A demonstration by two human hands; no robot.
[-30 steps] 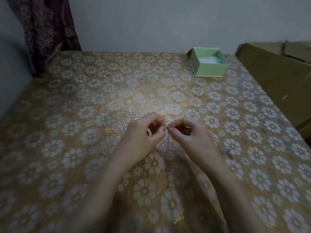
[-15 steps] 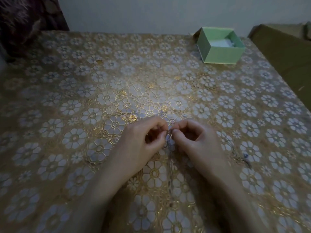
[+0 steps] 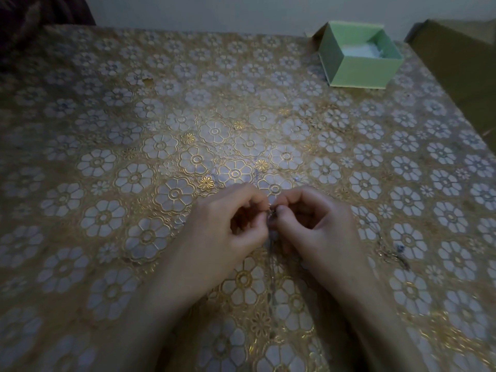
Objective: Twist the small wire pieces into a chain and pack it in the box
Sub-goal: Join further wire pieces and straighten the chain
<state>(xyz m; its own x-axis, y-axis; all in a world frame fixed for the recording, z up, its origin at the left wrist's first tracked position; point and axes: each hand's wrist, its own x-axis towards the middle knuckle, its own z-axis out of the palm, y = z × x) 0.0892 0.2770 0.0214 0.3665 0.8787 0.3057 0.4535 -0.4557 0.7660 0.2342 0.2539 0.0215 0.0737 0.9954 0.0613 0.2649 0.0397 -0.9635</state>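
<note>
1. A table [image 3: 112, 162], covered with a gold cloth printed with white flowers, fills the view.
2. A brown cardboard box [image 3: 461, 65] stands at the far right edge of the table.
3. A green box [image 3: 357, 68] sits open at the far right corner, with something white inside.
4. The left hand [image 3: 228, 232] and the right hand [image 3: 319, 229] meet at the near middle of the table; on each, thumb and forefinger are curled and pinch the top of the chain [image 3: 271, 253].
5. The chain hangs down thin between the wrists.
6. Some small wire pieces [image 3: 397, 253] lie on the cloth to the right of the right hand, too blurred to count.
</note>
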